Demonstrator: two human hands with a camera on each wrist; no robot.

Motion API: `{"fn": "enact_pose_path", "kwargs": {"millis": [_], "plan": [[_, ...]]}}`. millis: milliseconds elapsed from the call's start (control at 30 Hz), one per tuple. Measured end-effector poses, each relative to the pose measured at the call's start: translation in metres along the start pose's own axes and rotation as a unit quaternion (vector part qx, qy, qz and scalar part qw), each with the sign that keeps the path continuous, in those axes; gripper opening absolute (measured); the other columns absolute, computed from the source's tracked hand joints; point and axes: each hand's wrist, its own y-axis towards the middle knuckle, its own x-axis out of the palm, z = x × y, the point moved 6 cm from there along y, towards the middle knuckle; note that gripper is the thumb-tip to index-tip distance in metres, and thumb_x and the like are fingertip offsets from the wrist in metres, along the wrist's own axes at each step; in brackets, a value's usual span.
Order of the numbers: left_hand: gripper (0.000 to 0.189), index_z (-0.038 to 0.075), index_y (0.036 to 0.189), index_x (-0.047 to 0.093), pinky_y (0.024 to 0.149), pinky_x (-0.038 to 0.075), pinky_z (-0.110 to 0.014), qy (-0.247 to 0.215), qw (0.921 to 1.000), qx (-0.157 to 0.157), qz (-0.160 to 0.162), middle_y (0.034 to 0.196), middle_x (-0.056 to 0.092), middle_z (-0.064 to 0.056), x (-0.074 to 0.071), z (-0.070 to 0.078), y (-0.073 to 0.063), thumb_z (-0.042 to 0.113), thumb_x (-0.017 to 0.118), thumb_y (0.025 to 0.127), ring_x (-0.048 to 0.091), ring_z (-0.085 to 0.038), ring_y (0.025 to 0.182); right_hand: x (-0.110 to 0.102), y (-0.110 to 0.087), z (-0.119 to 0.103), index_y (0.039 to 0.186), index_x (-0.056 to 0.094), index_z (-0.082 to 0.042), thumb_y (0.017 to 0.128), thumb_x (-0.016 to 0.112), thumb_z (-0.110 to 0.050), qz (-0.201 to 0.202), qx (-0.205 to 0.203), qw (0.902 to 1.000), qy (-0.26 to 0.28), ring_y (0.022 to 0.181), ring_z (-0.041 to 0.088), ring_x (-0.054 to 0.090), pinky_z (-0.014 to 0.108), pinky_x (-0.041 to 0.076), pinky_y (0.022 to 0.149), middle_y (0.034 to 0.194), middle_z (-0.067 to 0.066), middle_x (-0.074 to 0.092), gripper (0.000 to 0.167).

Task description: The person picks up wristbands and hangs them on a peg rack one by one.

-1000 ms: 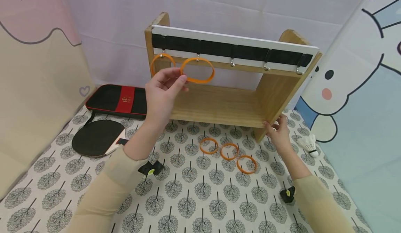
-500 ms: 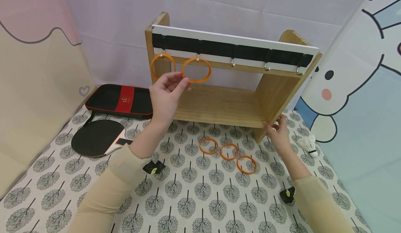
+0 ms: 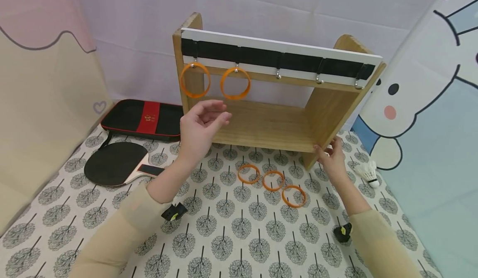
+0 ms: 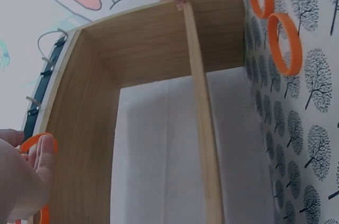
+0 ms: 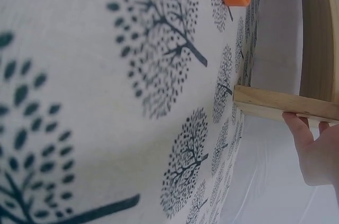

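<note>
Two orange rings hang side by side from hooks on the rack's front rail: a left ring (image 3: 195, 80) and a second ring (image 3: 235, 83). Just below the second ring is my left hand (image 3: 203, 126), apart from it in the head view, thumb and fingers loosely bent with nothing between them. My right hand (image 3: 332, 158) holds the lower right side of the wooden rack (image 3: 261, 124), thumb at its front edge and other fingers at the outer face. Three more orange rings lie on the patterned cloth: one (image 3: 248, 174), another (image 3: 273, 181) and a third (image 3: 293, 196).
Bare hooks (image 3: 278, 74) stick out along the right part of the rail. Left of the rack lie a black-and-red case (image 3: 128, 116) and a table tennis bat (image 3: 115, 164). A shuttlecock (image 3: 367, 173) is on the cloth at the right.
My left hand has let go of the second ring and moved down from it. That ring, earlier pinched at the hook, now hangs there. The right hand keeps its place.
</note>
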Motion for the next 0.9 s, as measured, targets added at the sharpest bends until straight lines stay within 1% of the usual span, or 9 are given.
{"fn": "enact_pose_path", "kwargs": {"millis": [133, 200, 267, 333, 433, 500, 600, 767, 900], "plan": [[0.029, -0.002, 0.108, 0.063, 0.076, 0.057, -0.027, 0.023, 0.9993, -0.012, -0.025, 0.103, 0.067, -0.016, 0.001, -0.005, -0.008, 0.005, 0.073, 0.081, 0.067, -0.016, 0.085, -0.001, -0.003, -0.009, 0.144, 0.017, -0.010, 0.097, 0.051, -0.022, -0.004, 0.004, 0.9999, 0.009, 0.120, 0.032, 0.043, 0.026, 0.055, 0.078, 0.144, 0.021, 0.029, 0.059], [0.029, -0.001, 0.108, 0.063, 0.078, 0.056, -0.025, 0.048, 0.9976, -0.022, -0.044, 0.103, 0.067, -0.016, 0.002, -0.007, -0.013, 0.005, 0.073, 0.081, 0.067, -0.014, 0.088, 0.000, -0.003, -0.010, 0.143, 0.016, -0.010, 0.097, 0.051, -0.023, -0.004, 0.005, 0.9999, 0.009, 0.120, 0.032, 0.043, 0.024, 0.055, 0.078, 0.144, 0.021, 0.030, 0.059], [0.030, 0.001, 0.110, 0.064, 0.078, 0.055, -0.024, 0.080, 0.9938, -0.025, -0.073, 0.104, 0.067, -0.013, 0.004, -0.013, -0.018, 0.007, 0.073, 0.082, 0.066, -0.014, 0.089, 0.000, -0.002, -0.008, 0.143, 0.017, -0.010, 0.097, 0.051, -0.024, -0.002, 0.005, 0.9999, 0.010, 0.119, 0.031, 0.044, 0.022, 0.055, 0.077, 0.143, 0.020, 0.030, 0.059], [0.033, 0.004, 0.112, 0.063, 0.078, 0.055, -0.024, 0.120, 0.9863, -0.029, -0.110, 0.105, 0.067, -0.009, 0.006, -0.022, -0.023, 0.009, 0.073, 0.082, 0.066, -0.014, 0.089, 0.000, 0.000, -0.001, 0.142, 0.017, -0.011, 0.097, 0.052, -0.026, 0.002, 0.003, 0.9999, 0.013, 0.118, 0.029, 0.044, 0.019, 0.054, 0.075, 0.143, 0.019, 0.031, 0.059], [0.036, 0.008, 0.115, 0.063, 0.081, 0.055, -0.026, 0.182, 0.9668, -0.037, -0.175, 0.109, 0.067, -0.002, 0.009, -0.040, -0.033, 0.015, 0.074, 0.082, 0.065, -0.014, 0.091, 0.000, 0.001, 0.001, 0.142, 0.018, -0.011, 0.097, 0.052, -0.026, 0.006, -0.001, 0.9999, 0.016, 0.116, 0.025, 0.045, 0.019, 0.054, 0.075, 0.142, 0.018, 0.032, 0.059], [0.037, 0.010, 0.116, 0.063, 0.085, 0.053, -0.029, 0.220, 0.9501, -0.042, -0.217, 0.111, 0.067, 0.000, 0.011, -0.051, -0.040, 0.018, 0.075, 0.081, 0.064, -0.014, 0.094, 0.001, 0.001, 0.000, 0.143, 0.018, -0.011, 0.097, 0.052, -0.026, 0.005, -0.002, 0.9998, 0.017, 0.115, 0.024, 0.045, 0.020, 0.054, 0.075, 0.142, 0.018, 0.032, 0.059], [0.039, 0.013, 0.116, 0.064, 0.094, 0.049, -0.035, 0.260, 0.9252, -0.043, -0.273, 0.114, 0.066, 0.002, 0.013, -0.064, -0.049, 0.021, 0.076, 0.080, 0.060, -0.016, 0.106, 0.002, 0.000, -0.002, 0.143, 0.017, -0.012, 0.097, 0.052, -0.026, 0.002, -0.002, 0.9999, 0.012, 0.116, 0.024, 0.045, 0.022, 0.055, 0.077, 0.143, 0.017, 0.031, 0.059], [0.041, 0.018, 0.117, 0.064, 0.101, 0.043, -0.041, 0.299, 0.8874, -0.030, -0.350, 0.118, 0.063, 0.006, 0.020, -0.088, -0.062, 0.024, 0.078, 0.078, 0.052, -0.017, 0.116, 0.001, 0.000, 0.000, 0.144, 0.016, -0.011, 0.097, 0.051, -0.022, -0.003, 0.008, 0.9999, 0.010, 0.118, 0.026, 0.044, 0.028, 0.055, 0.080, 0.144, 0.019, 0.030, 0.059], [0.044, 0.016, 0.118, 0.063, 0.104, 0.040, -0.043, 0.315, 0.8567, -0.026, -0.408, 0.121, 0.062, 0.003, 0.028, -0.109, -0.070, 0.025, 0.078, 0.077, 0.050, -0.018, 0.118, 0.000, 0.000, -0.001, 0.145, 0.015, -0.010, 0.097, 0.050, -0.020, -0.003, 0.008, 0.9999, 0.011, 0.120, 0.029, 0.043, 0.030, 0.056, 0.081, 0.144, 0.020, 0.029, 0.060]]}}
